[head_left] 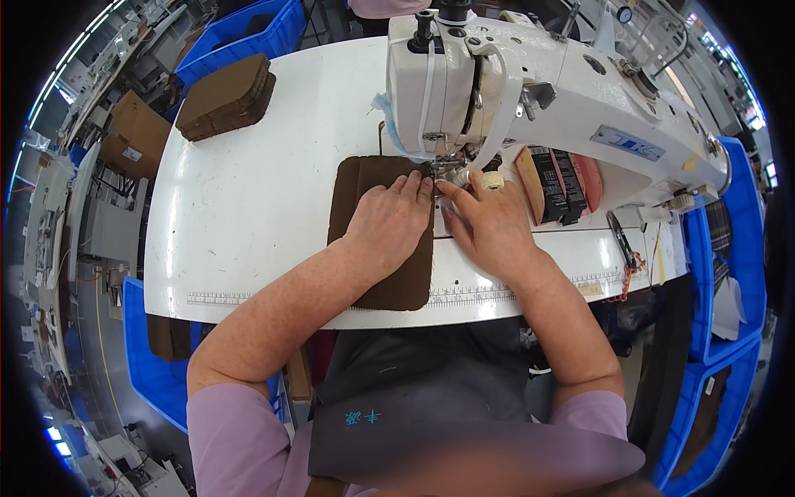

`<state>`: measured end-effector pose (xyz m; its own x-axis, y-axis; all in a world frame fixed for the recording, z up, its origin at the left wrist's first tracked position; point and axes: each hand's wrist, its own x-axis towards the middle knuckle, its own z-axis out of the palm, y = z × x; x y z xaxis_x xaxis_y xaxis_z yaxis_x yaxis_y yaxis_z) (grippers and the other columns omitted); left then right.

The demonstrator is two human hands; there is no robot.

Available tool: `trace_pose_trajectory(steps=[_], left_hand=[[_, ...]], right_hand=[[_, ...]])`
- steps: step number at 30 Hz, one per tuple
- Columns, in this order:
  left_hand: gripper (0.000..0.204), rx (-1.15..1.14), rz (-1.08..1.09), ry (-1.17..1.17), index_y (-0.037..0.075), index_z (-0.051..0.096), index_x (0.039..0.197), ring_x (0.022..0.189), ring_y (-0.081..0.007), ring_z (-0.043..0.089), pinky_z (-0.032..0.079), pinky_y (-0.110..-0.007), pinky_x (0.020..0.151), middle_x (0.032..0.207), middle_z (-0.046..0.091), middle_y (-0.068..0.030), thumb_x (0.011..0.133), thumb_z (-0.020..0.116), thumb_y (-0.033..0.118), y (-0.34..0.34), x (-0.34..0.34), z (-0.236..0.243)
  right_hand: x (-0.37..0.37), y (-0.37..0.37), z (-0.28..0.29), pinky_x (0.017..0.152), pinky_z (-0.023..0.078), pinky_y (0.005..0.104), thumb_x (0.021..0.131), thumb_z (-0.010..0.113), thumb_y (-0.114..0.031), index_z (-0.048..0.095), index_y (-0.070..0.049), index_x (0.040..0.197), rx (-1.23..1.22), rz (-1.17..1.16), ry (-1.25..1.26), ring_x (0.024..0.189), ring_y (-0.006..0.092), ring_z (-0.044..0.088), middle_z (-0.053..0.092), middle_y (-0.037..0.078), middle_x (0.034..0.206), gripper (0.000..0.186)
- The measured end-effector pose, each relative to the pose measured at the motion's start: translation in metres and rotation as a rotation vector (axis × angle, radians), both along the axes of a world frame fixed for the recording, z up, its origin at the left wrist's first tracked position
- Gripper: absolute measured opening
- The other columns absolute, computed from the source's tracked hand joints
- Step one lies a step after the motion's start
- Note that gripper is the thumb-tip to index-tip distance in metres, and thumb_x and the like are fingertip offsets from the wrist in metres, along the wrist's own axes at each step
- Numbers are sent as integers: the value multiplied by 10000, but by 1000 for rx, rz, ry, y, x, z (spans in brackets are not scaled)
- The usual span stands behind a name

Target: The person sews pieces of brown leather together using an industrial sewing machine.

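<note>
A brown rectangular fabric piece with rounded corners lies on the white sewing table, its right edge at the presser foot of a white sewing machine. My left hand rests flat on the fabric, fingers stretched towards the needle area. Just right of the presser foot is my right hand, with its index finger reaching to the fabric's edge and the thumb apart below. A ribbed cream-coloured piece shows at its fingers; I cannot tell whether it is worn. The needle tip is hidden.
A stack of brown fabric pieces stands at the far left. Under the machine arm lies a black printed bundle. Thread snips lie at the right. A ruler strip runs along the front edge. Blue bins flank the table.
</note>
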<state>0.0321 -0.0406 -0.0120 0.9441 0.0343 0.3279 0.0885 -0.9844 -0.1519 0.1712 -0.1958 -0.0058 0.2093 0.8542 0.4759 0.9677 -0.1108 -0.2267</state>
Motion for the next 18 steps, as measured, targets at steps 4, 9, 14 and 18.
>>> trace_pose_trajectory(steps=[4, 9, 14, 18], left_hand=[[327, -81, 0, -128, 15, 722, 1233, 1107, -258, 737, 583, -369, 884, 1262, 736, -158, 972, 637, 193, 4, -7, -4], [212, -500, -116, -281, 103, 774, 1068, 954, -225, 735, 544, -402, 876, 1146, 766, -58, 879, 802, 194, 11, -38, 13], [190, -703, -302, -9, 71, 776, 931, 932, -244, 710, 552, -397, 855, 1019, 752, -37, 791, 860, 169, -16, -82, 30], [134, -593, -270, 9, 55, 780, 915, 916, -252, 712, 598, -354, 800, 995, 744, -48, 790, 826, 67, -31, -100, 29]], right_hand=[[1, 0, -2, 822, 465, 461, 881, 724, -164, 727, -60, 1159, 64, 30, -18, 992, 327, 579, 609, 126, 973, 297], [4, -4, -3, 796, 475, 442, 870, 734, -127, 720, -73, 1065, 62, 42, 19, 932, 332, 600, 596, 135, 991, 203], [-2, -15, 0, 739, 480, 438, 846, 761, -110, 703, -71, 981, 153, 98, 21, 890, 319, 620, 589, 112, 961, 151], [-25, -36, 10, 747, 477, 425, 840, 768, -130, 709, -87, 942, 90, 202, 49, 884, 282, 618, 594, 76, 909, 125]])
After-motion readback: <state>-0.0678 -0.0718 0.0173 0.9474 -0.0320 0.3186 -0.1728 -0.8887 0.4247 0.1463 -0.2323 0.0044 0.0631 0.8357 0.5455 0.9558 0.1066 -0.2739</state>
